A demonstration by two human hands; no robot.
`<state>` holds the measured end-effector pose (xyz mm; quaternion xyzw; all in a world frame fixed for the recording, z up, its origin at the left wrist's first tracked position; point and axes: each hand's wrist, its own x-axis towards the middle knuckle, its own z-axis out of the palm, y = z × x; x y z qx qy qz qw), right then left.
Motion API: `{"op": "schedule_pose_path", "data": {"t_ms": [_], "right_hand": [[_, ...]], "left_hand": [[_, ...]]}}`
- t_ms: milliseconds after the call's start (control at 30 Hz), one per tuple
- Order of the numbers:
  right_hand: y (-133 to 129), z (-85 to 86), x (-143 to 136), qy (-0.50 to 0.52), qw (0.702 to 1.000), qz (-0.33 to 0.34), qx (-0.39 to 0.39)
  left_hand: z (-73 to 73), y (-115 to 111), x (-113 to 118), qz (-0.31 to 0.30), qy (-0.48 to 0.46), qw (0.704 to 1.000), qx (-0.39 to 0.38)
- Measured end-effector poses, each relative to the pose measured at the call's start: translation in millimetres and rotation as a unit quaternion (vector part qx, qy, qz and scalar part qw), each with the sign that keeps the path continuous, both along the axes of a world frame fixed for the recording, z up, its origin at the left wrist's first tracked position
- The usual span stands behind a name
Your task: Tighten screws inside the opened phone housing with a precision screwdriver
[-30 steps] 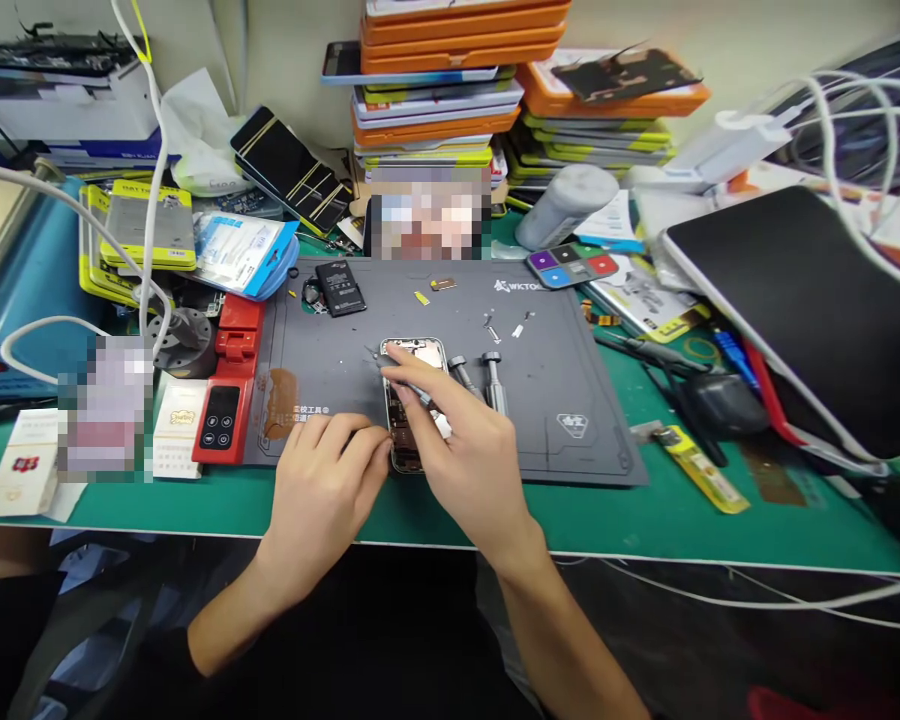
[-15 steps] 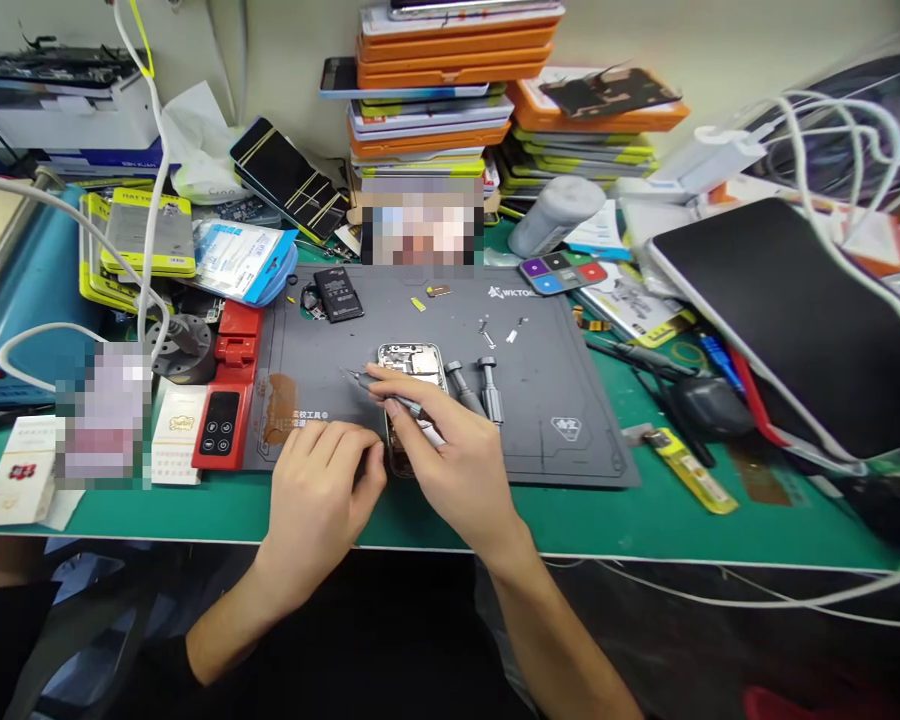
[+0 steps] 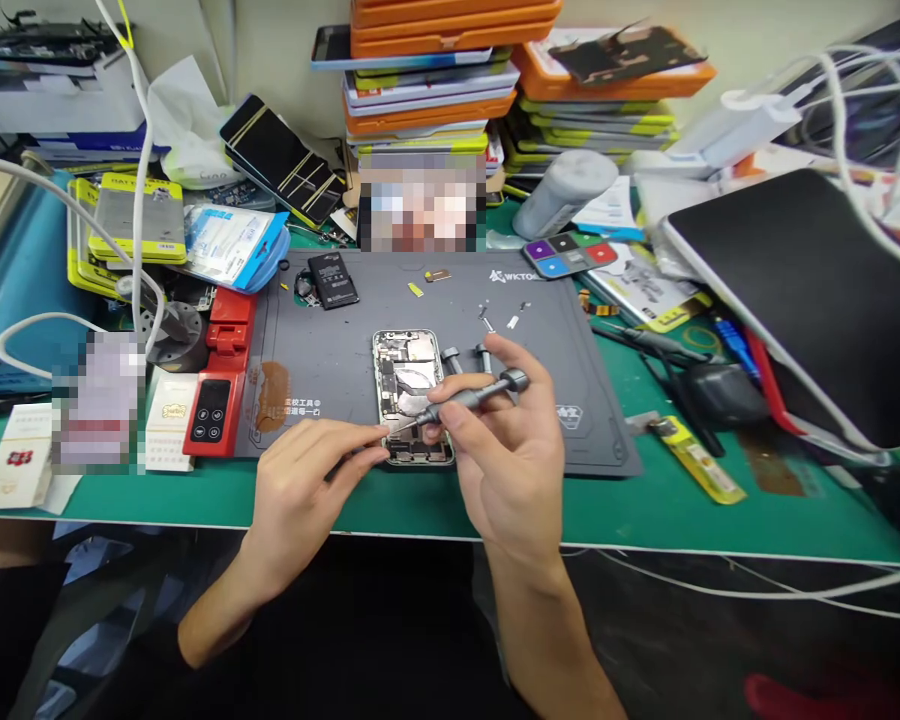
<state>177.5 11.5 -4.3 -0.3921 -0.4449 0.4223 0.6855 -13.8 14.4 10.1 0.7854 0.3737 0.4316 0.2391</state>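
Observation:
An opened phone (image 3: 397,375) lies upright on the dark grey mat (image 3: 330,360), its inner parts showing. My right hand (image 3: 514,470) holds a grey screwdriver (image 3: 469,402) over the phone's lower half, the thin tip pointing left and down. The fingers of my left hand (image 3: 304,490) are pinched together at the phone's lower left edge, close to that tip; anything between them is too small to make out. Two more grey screwdrivers stand just right of the phone, partly hidden by my right hand; one top (image 3: 450,355) shows.
A black battery (image 3: 334,280) and small loose pieces (image 3: 487,318) lie on the mat. Left of it is a red device (image 3: 214,415). Stacked orange cases (image 3: 450,25) stand behind. A large black tablet-like panel (image 3: 795,300) and tools sit at the right.
My right hand has turned over and moved right, bringing the screwdriver's handle up to the right. My left fingers have straightened into a pinch at the phone's edge. The view has shifted slightly.

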Motion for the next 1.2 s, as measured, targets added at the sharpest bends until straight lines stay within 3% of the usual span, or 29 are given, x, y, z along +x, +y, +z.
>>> {"op": "schedule_pose_path", "data": {"t_ms": [300,867,1200], "right_hand": [[-7.2,7.0,-3.5,0.003,0.998,0.037,-0.047],[-7.1,3.7,0.7,-0.003,0.998,0.06,-0.012],[-7.7,5.3,0.5,0.002,0.998,0.061,-0.035]], "left_hand": [[1.9,-0.3,0.1,0.005,-0.017,1.0,-0.006],[1.2,-0.6,-0.9,-0.012,-0.033,0.999,-0.007],[1.1,-0.8,-1.5,-0.015,-0.029,0.999,-0.015]]}}
